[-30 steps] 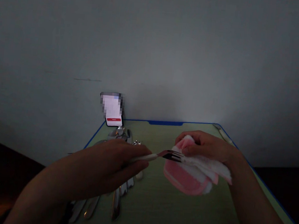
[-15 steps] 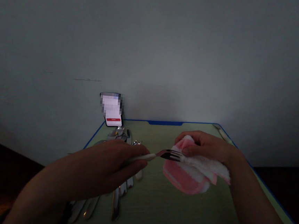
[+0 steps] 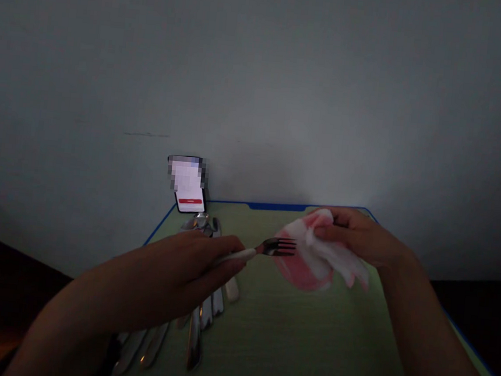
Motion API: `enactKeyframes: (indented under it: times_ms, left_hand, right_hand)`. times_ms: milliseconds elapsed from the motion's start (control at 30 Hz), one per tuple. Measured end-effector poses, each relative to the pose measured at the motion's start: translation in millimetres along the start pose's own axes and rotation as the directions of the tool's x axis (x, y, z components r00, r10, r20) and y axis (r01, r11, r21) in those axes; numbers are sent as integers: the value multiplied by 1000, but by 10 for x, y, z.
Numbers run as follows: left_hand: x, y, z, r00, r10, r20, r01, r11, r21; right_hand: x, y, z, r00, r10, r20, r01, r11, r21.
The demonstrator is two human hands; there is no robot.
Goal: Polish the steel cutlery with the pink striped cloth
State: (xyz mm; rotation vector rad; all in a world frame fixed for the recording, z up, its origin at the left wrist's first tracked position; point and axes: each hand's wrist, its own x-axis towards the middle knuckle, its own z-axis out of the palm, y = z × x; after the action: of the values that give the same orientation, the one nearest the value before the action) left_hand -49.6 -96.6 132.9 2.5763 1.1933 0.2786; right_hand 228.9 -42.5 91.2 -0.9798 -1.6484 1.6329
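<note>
My left hand (image 3: 200,265) is closed round the pale handle of a fork (image 3: 277,247), whose metal tines point right. In my right hand (image 3: 355,235) a pink and white fluffy cloth (image 3: 307,263) is pinched near its top, and its lower part hangs loose. The fork's tines lie in front of the cloth's left edge; whether they touch cannot be made out. Beneath and beside my left hand lies several pieces of cutlery (image 3: 194,344), partly hidden by the hand and forearm.
A lit phone (image 3: 191,186) leans against the grey wall (image 3: 328,101) at the table's far left corner. The greenish table (image 3: 298,344) has a blue edge, with a blue strip (image 3: 277,207) at the back. Dark areas lie on both sides of it.
My right hand has moved up and slightly away to the right with the cloth, off the fork's tines. The fork has shifted a little left and up in my left hand.
</note>
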Motion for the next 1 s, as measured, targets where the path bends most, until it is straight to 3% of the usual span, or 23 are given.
enactKeyframes:
  times_ms: [100,200,333,467,533,600,700,833,1000]
  left_hand:
    - [12,12,-2,998,-23,58,22,1000,15]
    - [25,22,-10,997,-33,63,33,999,11]
    - [18,2,-12,998,-36,57,36,999,-5]
    - [10,-14,-9,999,-34,41,34,999,3]
    - [21,2,-13,998,-19,56,18,1000,15]
    - [42,26,-19,998,9,68,-10,1000,20]
    - [70,49,-24,997,41,66,-43,999,29]
    - [70,39,-11,995,35,95,-41,997,62]
    - [58,32,28,992,9,122,-16,999,51]
  right_hand:
    - [34,1,33,971,-128,-204,156,980,126]
    - [48,-43,132,933,-242,-265,281,952,121]
    - [14,-115,245,916,-327,-232,311,945,-100]
    - [-60,-176,289,853,-424,-304,332,891,-311]
    - [-101,-217,336,866,-433,-249,323,866,-382]
    - [-124,-260,416,913,-401,-72,324,821,-470]
    - [-105,-289,555,924,-328,196,377,700,-607]
    - [-24,-241,631,938,-266,222,344,626,-700]
    - [19,-203,566,949,-220,225,314,613,-725]
